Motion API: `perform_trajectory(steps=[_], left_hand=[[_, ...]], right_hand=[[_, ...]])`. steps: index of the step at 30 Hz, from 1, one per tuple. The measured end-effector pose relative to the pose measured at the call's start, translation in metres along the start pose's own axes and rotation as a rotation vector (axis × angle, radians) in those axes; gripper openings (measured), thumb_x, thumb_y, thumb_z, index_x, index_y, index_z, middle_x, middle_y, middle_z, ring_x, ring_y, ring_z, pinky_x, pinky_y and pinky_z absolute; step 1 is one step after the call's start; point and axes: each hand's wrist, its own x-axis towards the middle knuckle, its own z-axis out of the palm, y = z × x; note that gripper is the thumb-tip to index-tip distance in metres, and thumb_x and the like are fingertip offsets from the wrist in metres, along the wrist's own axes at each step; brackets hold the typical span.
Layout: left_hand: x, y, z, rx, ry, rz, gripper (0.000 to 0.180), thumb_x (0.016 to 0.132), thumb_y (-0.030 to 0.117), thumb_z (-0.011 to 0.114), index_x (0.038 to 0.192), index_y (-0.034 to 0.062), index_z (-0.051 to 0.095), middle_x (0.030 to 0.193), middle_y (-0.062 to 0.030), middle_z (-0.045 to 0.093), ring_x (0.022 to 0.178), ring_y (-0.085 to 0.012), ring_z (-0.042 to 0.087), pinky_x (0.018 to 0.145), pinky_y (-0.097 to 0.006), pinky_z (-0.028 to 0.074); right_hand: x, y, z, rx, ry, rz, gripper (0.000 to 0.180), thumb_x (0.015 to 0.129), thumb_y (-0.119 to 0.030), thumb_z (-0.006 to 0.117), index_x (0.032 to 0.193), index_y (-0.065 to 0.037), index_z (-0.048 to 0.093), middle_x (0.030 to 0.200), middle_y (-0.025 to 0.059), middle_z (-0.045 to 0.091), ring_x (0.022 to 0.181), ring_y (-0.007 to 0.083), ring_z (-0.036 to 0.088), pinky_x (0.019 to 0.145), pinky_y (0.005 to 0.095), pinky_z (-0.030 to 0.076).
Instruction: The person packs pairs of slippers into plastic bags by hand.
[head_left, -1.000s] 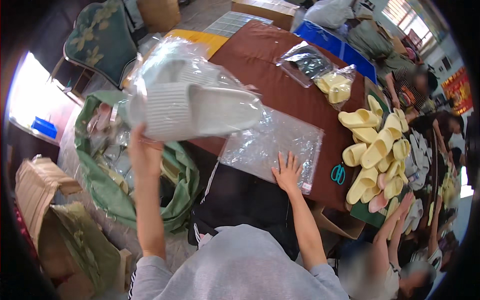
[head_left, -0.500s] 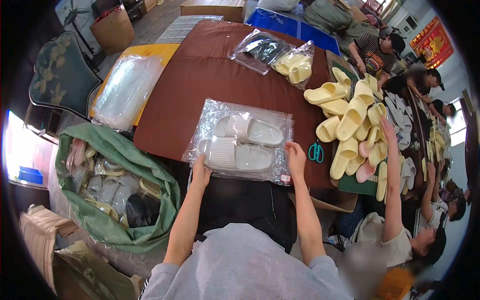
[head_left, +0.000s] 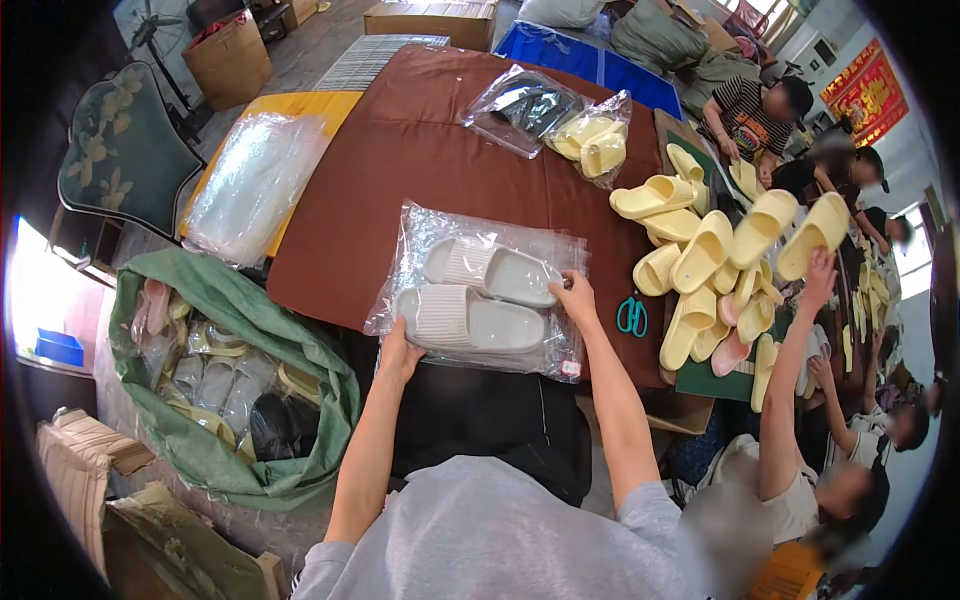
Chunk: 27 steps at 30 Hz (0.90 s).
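A pair of pale grey slippers with ribbed straps lies side by side in a clear plastic bag [head_left: 560, 255] in front of me, soles down, toes to the right. My left hand [head_left: 400, 352] grips the left end of the nearer slipper [head_left: 505, 327] at the bag's near left edge, thumb on top. My right hand [head_left: 575, 298] is closed on the toe of the farther slipper [head_left: 522, 275]; whether its fingers are inside or outside the plastic I cannot tell. A small red and white label [head_left: 571, 369] sits at the bag's near right corner.
Teal scissors [head_left: 632, 316] lie to the right, beside a heap of yellow slippers [head_left: 703, 250]. Bagged slippers [head_left: 590, 140] rest at the far side. Left are stacked clear bags [head_left: 255, 185] and a green sack [head_left: 330, 375] of bagged slippers. A co-worker's hand [head_left: 820, 275] holds a yellow slipper.
My right hand has moved from the bag's right edge leftward onto the farther slipper's toe, and that slipper has shifted slightly. At the right, a co-worker has lifted yellow slippers from the heap.
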Motion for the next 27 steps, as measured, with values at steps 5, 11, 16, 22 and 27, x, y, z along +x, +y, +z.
perform_trajectory(steps=[5, 11, 16, 22, 27], left_hand=[[0.002, 0.005, 0.002, -0.073, -0.007, -0.049, 0.048, 0.107, 0.038, 0.032, 0.143, 0.0062, 0.037, 0.143, -0.0153, 0.048, 0.126, -0.0326, 0.052, 0.101, -0.055, 0.046], [-0.009, 0.011, 0.013, -0.068, 0.003, -0.042, 0.051, 0.107, 0.038, 0.03, 0.144, 0.0043, 0.035, 0.143, -0.0157, 0.047, 0.126, -0.0347, 0.052, 0.101, -0.057, 0.046], [-0.017, 0.014, 0.023, -0.04, -0.089, -0.007, 0.052, 0.107, 0.038, 0.029, 0.146, 0.0036, 0.032, 0.145, -0.0164, 0.045, 0.13, -0.0355, 0.047, 0.103, -0.06, 0.042], [-0.031, 0.022, 0.034, 0.004, -0.238, 0.016, 0.057, 0.107, 0.043, 0.026, 0.148, 0.0033, 0.028, 0.15, -0.017, 0.038, 0.134, -0.0346, 0.044, 0.109, -0.055, 0.037], [-0.058, 0.018, 0.045, 0.421, -0.076, -0.119, 0.048, 0.105, 0.042, 0.038, 0.13, 0.0018, 0.046, 0.131, -0.017, 0.055, 0.113, -0.0296, 0.058, 0.092, -0.047, 0.047]], right_hand=[[-0.02, -0.028, -0.021, 0.463, -0.149, 0.174, 0.05, 0.089, -0.021, 0.067, 0.131, -0.003, 0.045, 0.112, 0.0108, 0.06, 0.098, 0.02, 0.062, 0.079, 0.0346, 0.052], [-0.046, -0.07, -0.037, 0.876, -0.498, 0.258, 0.088, 0.089, -0.017, 0.067, 0.156, -0.033, 0.012, 0.143, 0.0142, 0.04, 0.115, 0.0254, 0.054, 0.081, 0.042, 0.052], [-0.066, -0.075, -0.031, 0.731, -0.392, 0.043, 0.094, 0.081, -0.011, 0.074, 0.155, -0.024, 0.017, 0.149, 0.015, 0.032, 0.13, 0.0285, 0.041, 0.1, 0.0415, 0.044], [-0.062, -0.079, -0.026, 0.642, -0.247, -0.035, 0.062, 0.081, -0.007, 0.072, 0.134, -0.014, 0.041, 0.132, 0.0121, 0.044, 0.118, 0.0221, 0.048, 0.099, 0.0361, 0.043], [-0.039, -0.018, -0.031, 0.515, -0.173, -0.13, 0.051, 0.08, -0.007, 0.073, 0.124, -0.013, 0.048, 0.116, 0.008, 0.054, 0.103, 0.0183, 0.054, 0.089, 0.0326, 0.046]])
